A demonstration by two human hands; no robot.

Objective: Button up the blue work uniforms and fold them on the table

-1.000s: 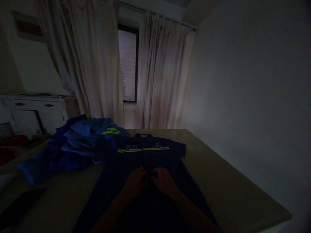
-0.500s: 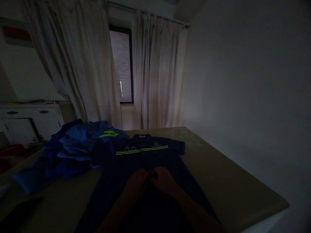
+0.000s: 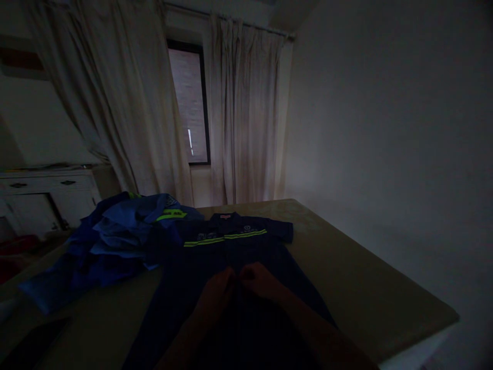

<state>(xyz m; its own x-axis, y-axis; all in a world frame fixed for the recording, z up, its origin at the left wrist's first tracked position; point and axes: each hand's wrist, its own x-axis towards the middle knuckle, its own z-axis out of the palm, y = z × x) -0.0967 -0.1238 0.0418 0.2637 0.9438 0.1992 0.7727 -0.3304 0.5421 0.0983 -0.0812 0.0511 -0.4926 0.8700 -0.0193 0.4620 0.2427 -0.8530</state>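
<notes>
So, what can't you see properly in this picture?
All in the head view:
- Whether the hands pinch anything: their own fingers and the dark hide it.
- The dark shirt's lower end: cut off by the bottom edge.
- Its chest lettering: too small and dim.
- The flat dark thing, lower left: cut off by the corner.

Left hand (image 3: 217, 287) and right hand (image 3: 262, 280): too dark at the finger ends to tell whether they grip anything.
Navy garment (image 3: 252, 252): lower end cut off by the bottom edge, middle partly behind the forearms (image 3: 304, 319).
Chest lettering (image 3: 206, 236): too small and dim to read.
Dark flat object (image 3: 36, 341): cut off at lower left, its kind unclear.
Worktop (image 3: 370, 293): near side out of frame.
</notes>
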